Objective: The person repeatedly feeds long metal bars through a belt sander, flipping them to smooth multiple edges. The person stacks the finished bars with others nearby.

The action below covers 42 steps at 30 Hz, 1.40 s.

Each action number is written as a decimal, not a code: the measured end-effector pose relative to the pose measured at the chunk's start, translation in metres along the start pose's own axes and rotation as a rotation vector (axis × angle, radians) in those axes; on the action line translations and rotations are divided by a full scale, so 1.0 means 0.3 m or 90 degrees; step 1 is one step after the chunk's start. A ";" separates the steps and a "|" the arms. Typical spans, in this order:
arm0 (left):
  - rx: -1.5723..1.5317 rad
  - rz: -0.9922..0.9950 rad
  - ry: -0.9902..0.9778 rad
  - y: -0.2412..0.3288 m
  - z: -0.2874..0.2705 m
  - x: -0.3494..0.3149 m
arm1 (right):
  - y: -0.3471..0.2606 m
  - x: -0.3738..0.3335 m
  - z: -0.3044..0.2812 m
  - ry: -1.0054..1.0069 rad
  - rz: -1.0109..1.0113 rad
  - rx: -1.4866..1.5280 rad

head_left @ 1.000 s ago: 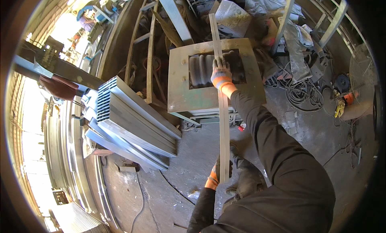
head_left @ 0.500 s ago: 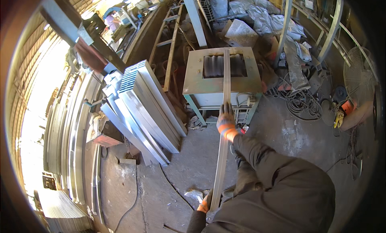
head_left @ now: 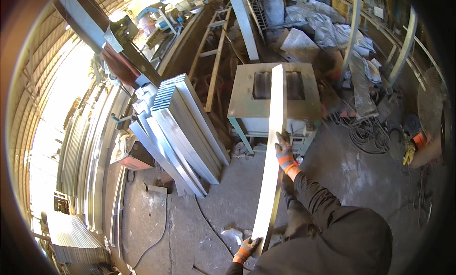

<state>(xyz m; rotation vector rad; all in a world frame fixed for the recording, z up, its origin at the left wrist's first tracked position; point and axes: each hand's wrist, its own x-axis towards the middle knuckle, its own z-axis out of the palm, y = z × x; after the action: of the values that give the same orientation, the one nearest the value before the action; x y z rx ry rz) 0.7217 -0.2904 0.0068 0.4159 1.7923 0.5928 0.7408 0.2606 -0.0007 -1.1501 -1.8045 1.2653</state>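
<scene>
A long pale metal strip (head_left: 273, 156) lies lengthwise, its far end resting across the top of a green machine table (head_left: 242, 97). The gloved right hand (head_left: 284, 151) grips its right edge near the table's front edge; the gloved left hand (head_left: 245, 249) clasps its near end.

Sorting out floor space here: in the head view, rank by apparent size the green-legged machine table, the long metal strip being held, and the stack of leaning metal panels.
1. stack of leaning metal panels
2. machine table, looks similar; it sits farther off, so that order is unsure
3. long metal strip, longest but narrowest, held by the right hand and left hand
</scene>
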 end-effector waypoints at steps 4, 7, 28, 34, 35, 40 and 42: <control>0.100 0.080 0.147 0.500 0.006 0.225 | 0.035 0.491 -0.019 0.070 -0.119 -0.582; 0.238 0.133 0.196 0.865 0.027 0.442 | 0.000 0.921 -0.020 0.076 -0.076 -0.634; 0.070 0.158 0.132 1.261 0.096 0.860 | 0.031 1.331 -0.112 0.148 -0.191 -0.709; 0.053 0.112 0.121 0.786 0.158 0.478 | -0.011 0.723 -0.040 0.122 -0.191 -0.665; 0.062 0.103 0.116 0.702 0.171 0.413 | -0.018 0.608 -0.037 0.129 -0.218 -0.657; 0.077 0.076 0.080 0.285 0.237 0.112 | -0.059 0.082 -0.001 0.082 -0.205 -0.650; 0.123 0.110 0.040 0.118 0.242 -0.014 | -0.071 -0.146 0.043 0.058 -0.191 -0.626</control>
<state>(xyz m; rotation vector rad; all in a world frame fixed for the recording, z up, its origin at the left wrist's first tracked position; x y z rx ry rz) 0.7917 -0.2507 0.0144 0.6968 1.8930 0.5594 0.7412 0.2124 0.0143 -1.2901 -2.4770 0.0870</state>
